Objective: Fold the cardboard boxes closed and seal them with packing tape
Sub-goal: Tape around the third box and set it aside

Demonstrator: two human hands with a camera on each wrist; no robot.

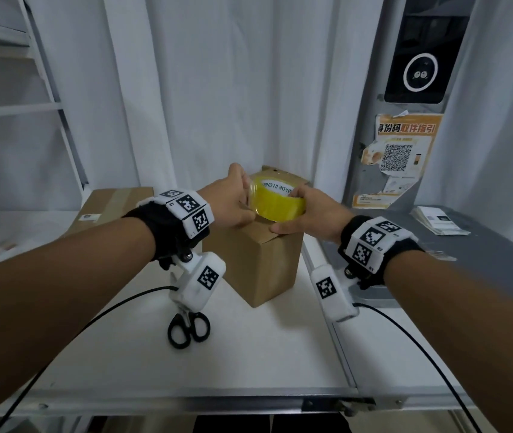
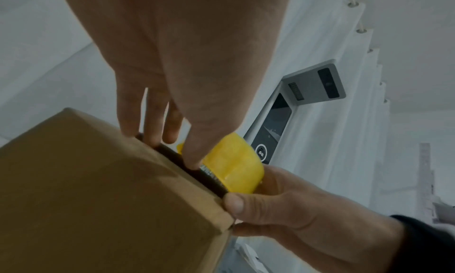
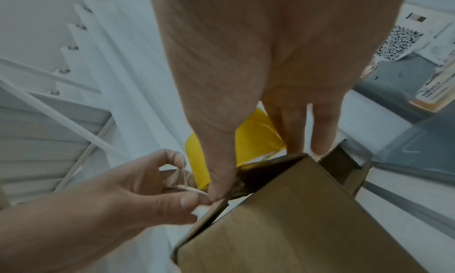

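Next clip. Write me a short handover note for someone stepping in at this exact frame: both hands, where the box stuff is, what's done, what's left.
Right hand: holds the yellow tape roll on top of the small box.
Left hand: pinches the loose tape end at the roll.
Scissors: on the white table, in front of the small box.
Done: flat box at back left already carries a tape strip.
Left: small box's flaps are down but untaped; stick, pull across, cut.

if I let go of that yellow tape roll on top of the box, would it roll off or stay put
The yellow tape roll is round and tilted on edge in the right hand, so it would probably roll. The cardboard box top is small with loose flaps, giving little to stop it. Laid flat, it likely stays.
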